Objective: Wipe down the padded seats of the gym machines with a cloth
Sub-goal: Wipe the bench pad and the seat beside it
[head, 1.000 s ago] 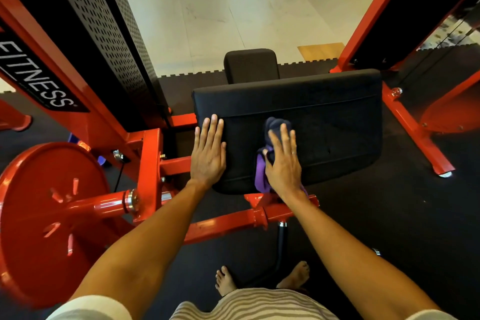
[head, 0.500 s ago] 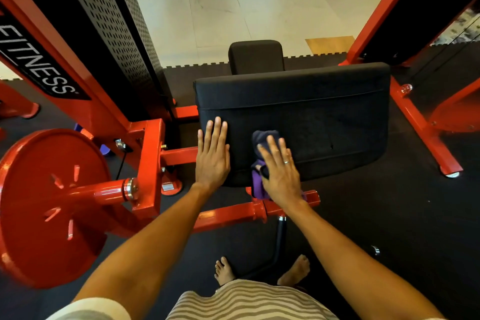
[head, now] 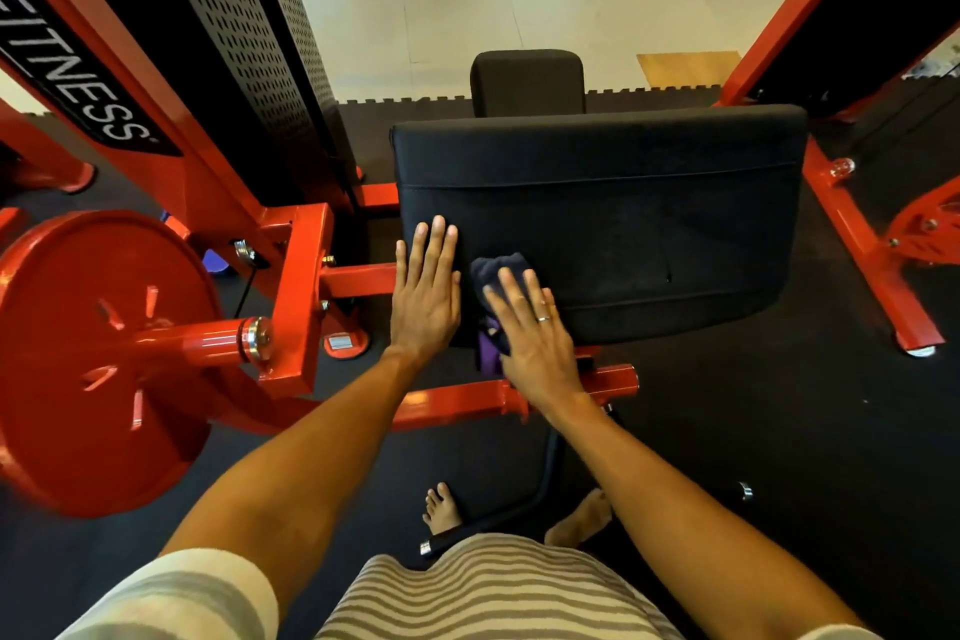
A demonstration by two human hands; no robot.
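Observation:
A wide black padded seat sits in the middle of a red gym machine. A dark blue and purple cloth lies on the pad's near left part. My right hand presses flat on the cloth with straight fingers, and purple fabric hangs over the pad's front edge below it. My left hand rests flat on the pad's left edge, just beside the cloth. A smaller black pad stands behind the seat.
A red weight plate on a chrome-tipped bar juts out at left. Red frame posts rise on both sides, with a perforated black guard at left. Red cross bars run under the seat. Dark rubber floor surrounds my bare feet.
My right hand has slid the cloth toward me and slightly left across the pad. My left hand stays flat on the left edge. My head has come nearer.

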